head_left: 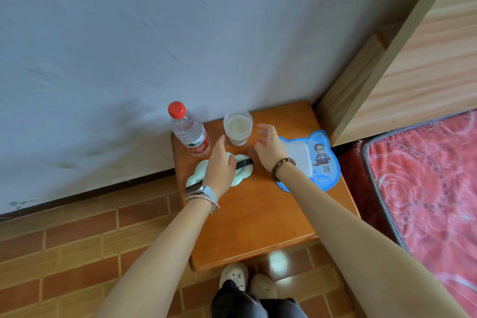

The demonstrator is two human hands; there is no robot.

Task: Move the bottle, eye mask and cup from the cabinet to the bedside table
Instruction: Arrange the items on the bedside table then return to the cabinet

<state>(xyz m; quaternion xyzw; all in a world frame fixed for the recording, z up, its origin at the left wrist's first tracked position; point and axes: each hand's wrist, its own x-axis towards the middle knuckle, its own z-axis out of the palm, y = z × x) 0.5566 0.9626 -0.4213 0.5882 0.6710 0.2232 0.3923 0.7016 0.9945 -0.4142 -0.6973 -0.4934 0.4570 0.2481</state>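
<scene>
One bottle (190, 134), one cup (237, 128), one eye mask (219, 171) on the wooden counter (258, 214) by a grey wall (154, 33); both hands' fingers spread wide, holding nothing.

Open hands (220, 162) (268, 146) flanking cup (237, 129) on bedside table (258, 222)

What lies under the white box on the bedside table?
Under the white box lies a blue cat-shaped card flat on the bedside table. The right hand and the box cover the card's middle.
</scene>
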